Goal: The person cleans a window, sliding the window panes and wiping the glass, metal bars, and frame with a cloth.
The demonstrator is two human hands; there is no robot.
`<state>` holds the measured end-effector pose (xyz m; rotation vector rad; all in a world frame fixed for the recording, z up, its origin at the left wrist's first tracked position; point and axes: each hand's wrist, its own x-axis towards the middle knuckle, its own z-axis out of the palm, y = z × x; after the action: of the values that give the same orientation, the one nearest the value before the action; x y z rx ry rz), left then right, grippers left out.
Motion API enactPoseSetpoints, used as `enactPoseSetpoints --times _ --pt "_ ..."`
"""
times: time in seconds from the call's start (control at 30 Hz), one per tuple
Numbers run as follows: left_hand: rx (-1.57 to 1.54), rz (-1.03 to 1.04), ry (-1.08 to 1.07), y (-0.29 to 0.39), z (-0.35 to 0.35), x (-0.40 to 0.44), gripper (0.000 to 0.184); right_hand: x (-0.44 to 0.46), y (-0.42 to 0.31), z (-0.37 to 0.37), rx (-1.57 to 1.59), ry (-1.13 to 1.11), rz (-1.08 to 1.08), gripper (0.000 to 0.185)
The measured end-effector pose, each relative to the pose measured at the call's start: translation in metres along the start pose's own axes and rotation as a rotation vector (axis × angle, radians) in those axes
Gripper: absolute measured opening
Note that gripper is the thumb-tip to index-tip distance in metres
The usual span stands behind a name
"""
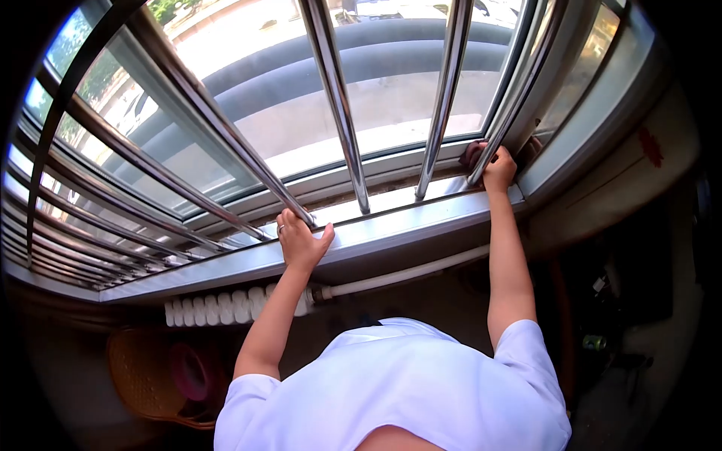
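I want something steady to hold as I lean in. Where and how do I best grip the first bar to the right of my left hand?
Grip the bar around its middle, left hand coming from the room side, fingers wrapping behind. It looks round and slim, rising from the ledge with finger room either side. It may be slick.

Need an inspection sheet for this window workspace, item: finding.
Surface: metal ledge, bright with glare.
Job's things: dark reddish cloth near the ledge's right end; upright metal bars before the window glass.
Clutter: basket holding a pink item; dim objects lower right, unclear.
Hands: left at a bar's foot, grip unclear; right on the cloth.
Cables: nothing seen.
Surroundings: white radiator and pipe below.
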<state>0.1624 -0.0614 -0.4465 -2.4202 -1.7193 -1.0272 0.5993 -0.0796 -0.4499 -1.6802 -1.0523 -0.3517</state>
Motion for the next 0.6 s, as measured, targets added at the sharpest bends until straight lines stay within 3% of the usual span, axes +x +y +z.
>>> enactPoseSetpoints --times 0.07,0.1,0.13,0.2,0.27,0.3,0.33,0.37,0.4,0.53,0.6 --pt "0.027 -0.024 -0.031 0.002 -0.002 0.001 0.053 0.003 0.003 -0.009 0.282 -0.381 0.209 0.021" --pt "0.018 -0.032 -0.030 0.002 -0.003 0.002 0.053 0.002 0.025 0.000 0.643 -0.520 0.301 0.024" --pt "0.011 -0.038 -0.029 0.002 -0.004 0.002 0.053 0.001 0.019 -0.004 0.721 -0.551 0.419 0.021" --pt "0.020 -0.034 -0.064 -0.003 -0.001 0.002 0.057 -0.005 0.001 -0.008 0.705 -0.364 0.379 0.027" --pt "-0.035 -0.036 -0.060 -0.005 -0.005 0.001 0.052 -0.030 0.014 0.003 0.896 0.034 0.461 0.029" --pt "-0.076 -0.047 -0.041 -0.004 -0.007 -0.001 0.052 -0.042 -0.017 -0.008 1.025 0.203 0.560 0.030" --pt "-0.114 -0.081 -0.078 -0.002 -0.012 -0.002 0.057 -0.057 -0.027 -0.015 1.033 0.227 0.445 0.031" --pt "-0.107 -0.050 0.039 -0.001 -0.011 -0.006 0.060 -0.064 -0.065 -0.041 1.137 0.100 0.402 0.029" --pt "-0.105 -0.007 0.140 0.001 -0.009 -0.013 0.063 -0.088 -0.073 -0.035 0.986 0.341 0.552 0.030" --pt "-0.302 0.000 0.281 0.030 -0.041 -0.042 0.068 -0.146 -0.156 -0.052 1.068 -0.161 0.444 0.029" --pt "-0.815 -0.050 0.067 0.039 -0.059 -0.051 0.062 -0.165 -0.214 -0.050 1.069 -0.424 0.375 0.027"
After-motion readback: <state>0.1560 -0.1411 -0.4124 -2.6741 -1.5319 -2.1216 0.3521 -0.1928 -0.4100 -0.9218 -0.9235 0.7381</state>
